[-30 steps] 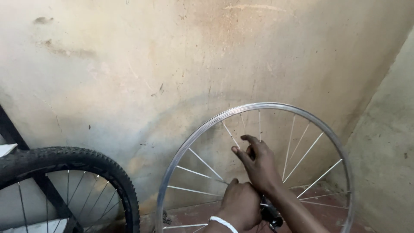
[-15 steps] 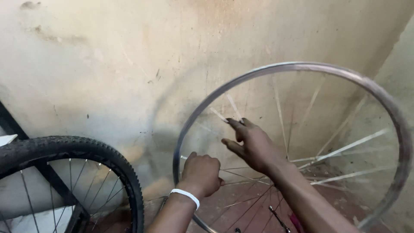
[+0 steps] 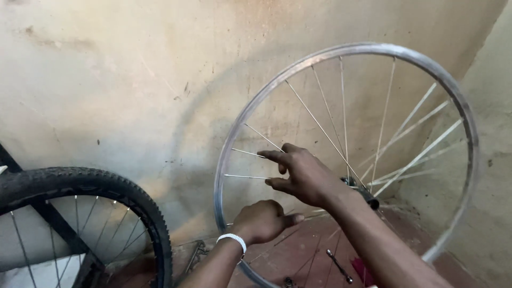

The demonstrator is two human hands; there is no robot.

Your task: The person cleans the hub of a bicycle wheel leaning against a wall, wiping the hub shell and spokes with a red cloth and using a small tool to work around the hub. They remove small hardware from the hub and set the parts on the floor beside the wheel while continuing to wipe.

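At nine o'clock, a black knobbly-tyred bicycle wheel [image 3: 80,213] leans against a stained plaster wall [image 3: 133,80]. Toward six o'clock, the left hand [image 3: 262,221], a white beaded wristband [image 3: 232,239] on its wrist, is curled closed near the lower spokes; what it grips cannot be told. At centre, the right hand [image 3: 301,175] spreads open, fingers touching thin silver spokes [image 3: 248,153]. The bare silver bicycle rim [image 3: 341,50] stands upright, filling three o'clock. The step appears to be checking spokes; feeling the neighbouring spoke calls for light, steady finger pressure.
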